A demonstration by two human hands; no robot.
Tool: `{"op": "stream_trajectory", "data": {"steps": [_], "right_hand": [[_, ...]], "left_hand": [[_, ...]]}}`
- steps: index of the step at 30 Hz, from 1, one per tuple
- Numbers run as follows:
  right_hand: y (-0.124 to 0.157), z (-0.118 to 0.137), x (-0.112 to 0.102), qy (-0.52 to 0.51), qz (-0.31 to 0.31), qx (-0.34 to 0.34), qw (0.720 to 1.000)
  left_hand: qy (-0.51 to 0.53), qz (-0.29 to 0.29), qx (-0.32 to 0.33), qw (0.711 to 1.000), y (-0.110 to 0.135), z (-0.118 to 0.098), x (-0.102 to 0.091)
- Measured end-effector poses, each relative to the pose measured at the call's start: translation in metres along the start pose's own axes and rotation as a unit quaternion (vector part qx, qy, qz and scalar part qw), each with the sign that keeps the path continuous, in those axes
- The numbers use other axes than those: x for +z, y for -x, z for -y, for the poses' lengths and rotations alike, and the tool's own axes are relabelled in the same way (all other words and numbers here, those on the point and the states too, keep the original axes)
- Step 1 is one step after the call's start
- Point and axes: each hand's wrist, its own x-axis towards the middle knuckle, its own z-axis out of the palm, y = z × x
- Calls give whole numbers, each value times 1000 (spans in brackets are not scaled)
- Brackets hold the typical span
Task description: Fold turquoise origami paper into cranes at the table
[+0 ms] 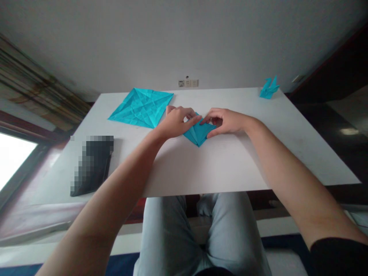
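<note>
A folded piece of blue origami paper (198,134) lies on the white table, its lower corner pointing toward me. My left hand (179,120) rests on its upper left side, with the thumb pressed on the top surface near the middle. On the other side, my right hand (222,120) pinches the right part of the paper between thumb and fingers. Both hands partly cover the upper half of the paper, so its folds there are hidden.
A creased, unfolded blue sheet (140,107) lies at the back left of the white table (207,176). A blue origami bird (269,89) stands at the back right corner. A dark, pixelated object (93,166) lies at the left. Wall sockets (188,83) sit behind the table.
</note>
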Motion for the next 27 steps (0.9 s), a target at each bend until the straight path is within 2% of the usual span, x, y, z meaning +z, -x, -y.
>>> {"op": "stream_trajectory", "data": {"steps": [8, 14, 18, 22, 27], "right_hand": [[0, 0, -1, -3, 13, -5, 1000], [2, 3, -5, -3, 36, 4, 999], [1, 3, -3, 7, 31, -2, 999], [1, 1, 0, 5, -1, -6, 1000], [1, -4, 0, -58, -19, 36, 997]], "left_hand": [[58, 139, -17, 988, 2, 16, -24], [91, 186, -10, 978, 2, 24, -34], [102, 172, -14, 980, 2, 26, -30], [102, 148, -10, 984, 2, 24, -27], [110, 117, -3, 987, 2, 24, -25]]}}
